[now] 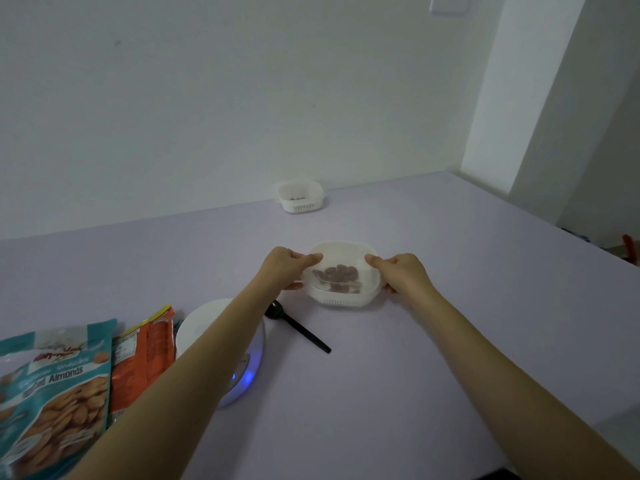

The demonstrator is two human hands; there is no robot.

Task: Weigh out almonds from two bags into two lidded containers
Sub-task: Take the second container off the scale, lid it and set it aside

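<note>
Left hand (288, 268), right hand (403, 273) grip container (343, 299) sides, thumbs atop.

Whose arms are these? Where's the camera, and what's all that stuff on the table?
No machine here: these are a person's two arms. The camera sits on their head and looks down, so you see what they see. The left hand and right hand grip the sides of a small white container with almonds showing through its lid. On the purple table are a black spoon, a round white scale with a blue light, a teal almond bag and an orange bag. A second container stands far back by the wall.
</note>
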